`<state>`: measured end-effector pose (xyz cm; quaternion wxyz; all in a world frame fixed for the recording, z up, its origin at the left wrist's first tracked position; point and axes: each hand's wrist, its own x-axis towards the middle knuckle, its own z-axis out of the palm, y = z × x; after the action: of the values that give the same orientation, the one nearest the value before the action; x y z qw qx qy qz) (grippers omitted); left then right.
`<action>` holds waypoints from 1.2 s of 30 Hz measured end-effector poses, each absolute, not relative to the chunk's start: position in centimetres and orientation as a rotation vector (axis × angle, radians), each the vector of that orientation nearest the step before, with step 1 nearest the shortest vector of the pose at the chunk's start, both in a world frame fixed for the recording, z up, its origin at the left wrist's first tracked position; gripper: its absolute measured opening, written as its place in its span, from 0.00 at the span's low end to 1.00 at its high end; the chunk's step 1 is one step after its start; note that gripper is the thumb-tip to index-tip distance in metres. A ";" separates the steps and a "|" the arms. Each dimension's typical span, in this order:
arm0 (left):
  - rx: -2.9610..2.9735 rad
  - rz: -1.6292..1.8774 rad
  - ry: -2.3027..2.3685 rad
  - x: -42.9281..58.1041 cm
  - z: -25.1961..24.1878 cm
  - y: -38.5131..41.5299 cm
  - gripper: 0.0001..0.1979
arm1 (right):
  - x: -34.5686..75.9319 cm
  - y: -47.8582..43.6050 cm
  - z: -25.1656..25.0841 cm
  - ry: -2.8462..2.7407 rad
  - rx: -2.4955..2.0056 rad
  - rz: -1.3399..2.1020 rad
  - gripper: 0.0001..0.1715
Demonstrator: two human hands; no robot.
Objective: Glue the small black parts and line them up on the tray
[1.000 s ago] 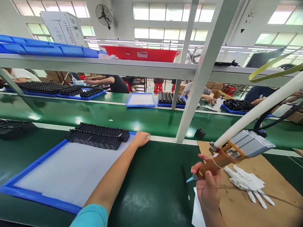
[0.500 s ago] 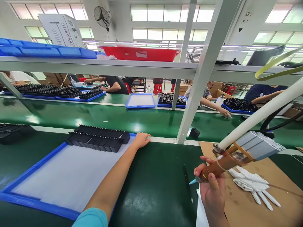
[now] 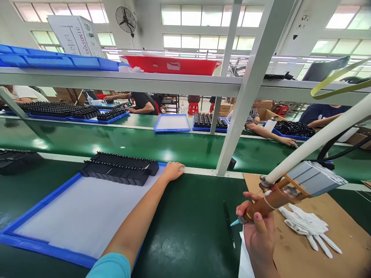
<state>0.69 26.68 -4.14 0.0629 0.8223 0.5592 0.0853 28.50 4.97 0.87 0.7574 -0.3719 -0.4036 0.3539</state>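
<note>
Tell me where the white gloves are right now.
In the head view, the white gloves lie at the lower right on the brown cardboard, just right of the right hand, which holds the orange tube.

Green tabletop (image 3: 185, 224) beneath a blue tray (image 3: 58, 251), black pen (image 3: 228, 222) and brown cardboard (image 3: 301, 262).

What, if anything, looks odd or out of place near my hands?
The brown cardboard has dark blotches beside the white gloves, so it looks stained. A dark pen-like item lies loose on the green tabletop, near your right hand.
</note>
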 end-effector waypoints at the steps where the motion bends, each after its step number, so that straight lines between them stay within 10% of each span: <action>1: 2.485 0.258 1.689 0.7 -4.1 26.7 0.16 | 28.5 5.0 0.9 -0.875 -0.812 0.773 0.19; 27: 2.460 0.134 1.733 1.3 -3.6 26.1 0.21 | 28.4 5.0 0.8 -0.871 -0.812 0.771 0.18; 36: 2.250 0.317 1.825 10.1 -1.9 27.9 0.41 | 28.2 4.9 1.0 -0.885 -0.802 0.774 0.16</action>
<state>10.11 27.91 -1.88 0.1135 0.7670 0.6222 0.1079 28.15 4.95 0.97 0.7575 -0.3679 -0.4059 0.3550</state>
